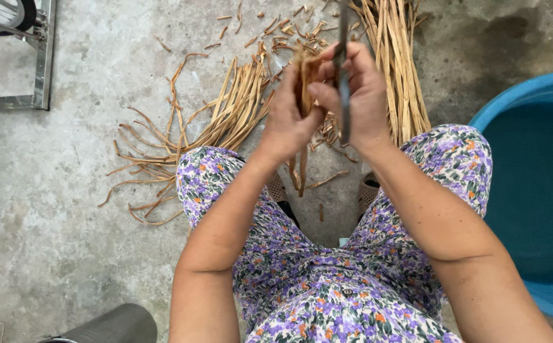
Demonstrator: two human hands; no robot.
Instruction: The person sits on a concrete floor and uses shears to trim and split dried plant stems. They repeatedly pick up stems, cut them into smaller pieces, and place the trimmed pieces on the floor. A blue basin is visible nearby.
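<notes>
My left hand point(287, 121) grips a short bundle of tan dried plant strips point(303, 86), whose ends hang down between my knees. My right hand point(360, 95) holds a dark knife point(342, 76) with its blade upright, pressed against the top of the bundle. Both hands meet above my knees, which are covered in purple floral cloth.
Loose tan strips point(226, 121) and curled peelings point(143, 165) lie on the concrete floor at the left. A straight bundle of stalks point(400, 70) lies ahead. A blue tub point(537, 190) stands at the right, a metal frame point(41, 57) at the top left, a dark cylinder point(114, 325) at the bottom left.
</notes>
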